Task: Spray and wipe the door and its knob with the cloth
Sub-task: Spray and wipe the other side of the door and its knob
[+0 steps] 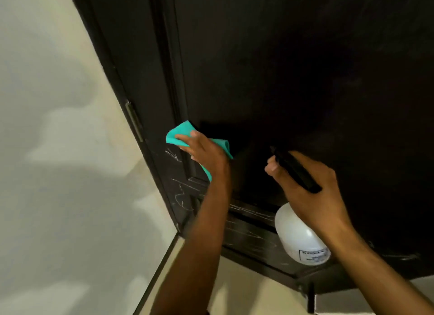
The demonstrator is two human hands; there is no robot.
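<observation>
A large dark brown wooden door (293, 68) fills most of the view, set in a dark frame (145, 117) beside a pale cream wall (47, 127). White scratch marks are seen on the frame and on the recessed lower panel near the door's bottom edge. A white plastic spray bottle with a black trigger head (300, 239) is gripped by the right hand (312, 192), its nozzle aimed at the door. A teal cloth (182, 133) is pressed flat against the door's left edge by the left hand (204, 150), fingers spread. Wiping appears underway low on the door; no knob is visible, so that part is judged still to be done.
</observation>
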